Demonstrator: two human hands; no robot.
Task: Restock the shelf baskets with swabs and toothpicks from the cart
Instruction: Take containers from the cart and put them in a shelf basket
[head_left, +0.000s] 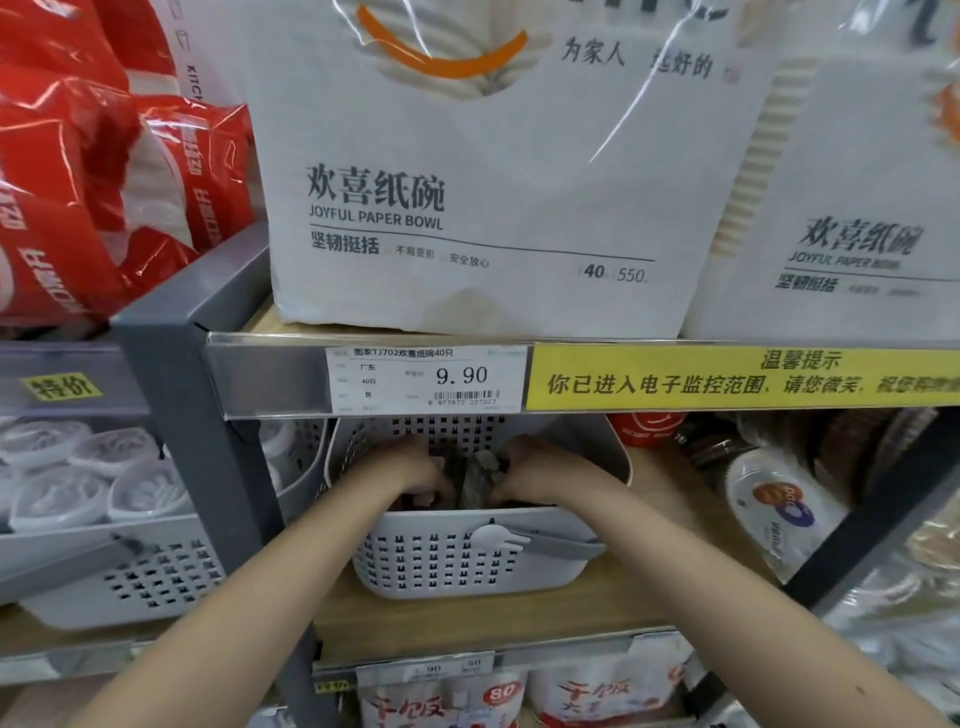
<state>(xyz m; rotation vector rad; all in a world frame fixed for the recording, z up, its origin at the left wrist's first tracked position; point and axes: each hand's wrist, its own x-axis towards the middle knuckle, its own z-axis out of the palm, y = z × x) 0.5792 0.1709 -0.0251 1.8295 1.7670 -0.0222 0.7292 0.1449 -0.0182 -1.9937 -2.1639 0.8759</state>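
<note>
A white perforated basket (467, 561) stands on the wooden shelf below the price rail. Both my hands reach down inside it. My left hand (410, 475) curls its fingers over small packets at the basket's left side. My right hand (530, 467) grips shiny grey packets (475, 480) in the middle of the basket. What the packets hold is too small to tell. A second white basket (130, 577) at the left holds several round tubs of white swabs (78, 478).
Large white paper-bowl packs (467, 182) sit on the shelf above, red packs (78, 182) at upper left. A grey upright post (208, 441) divides the shelves. Paper plates (779, 514) lean at the right. More packs (467, 696) fill the shelf below.
</note>
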